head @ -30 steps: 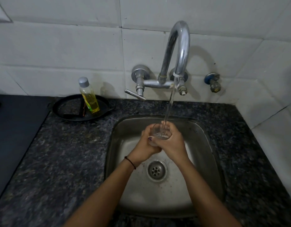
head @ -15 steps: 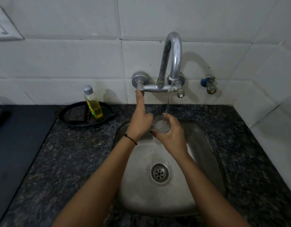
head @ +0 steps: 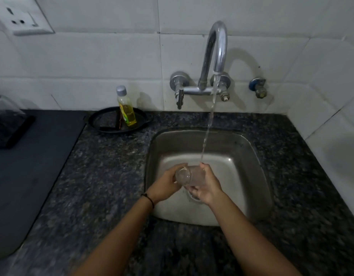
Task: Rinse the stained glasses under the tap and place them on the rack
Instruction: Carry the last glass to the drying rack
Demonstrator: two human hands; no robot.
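A clear glass [head: 189, 175] lies tipped on its side over the steel sink [head: 251, 160], its base towards the left. My left hand [head: 165, 186] grips the base end and my right hand [head: 207, 186] cups the rim end from below. Water streams from the chrome tap [head: 217, 56] and lands at my right fingertips by the glass. The sink drain is mostly hidden under my right hand. Another upturned clear glass [head: 5, 108] stands at the far left on a dark tray [head: 19, 134].
A small bottle of yellow liquid [head: 126, 108] stands in a black round dish [head: 104, 122] behind the sink's left corner. The tap lever [head: 179, 98] hangs down. A blue valve [head: 258, 89] sits on the wall at right. Speckled granite counter [head: 104, 176] surrounds the sink.
My left hand left the tap lever and came back to the glass. The glass went from upright to lying sideways, lower in the sink. The water stream is stronger.
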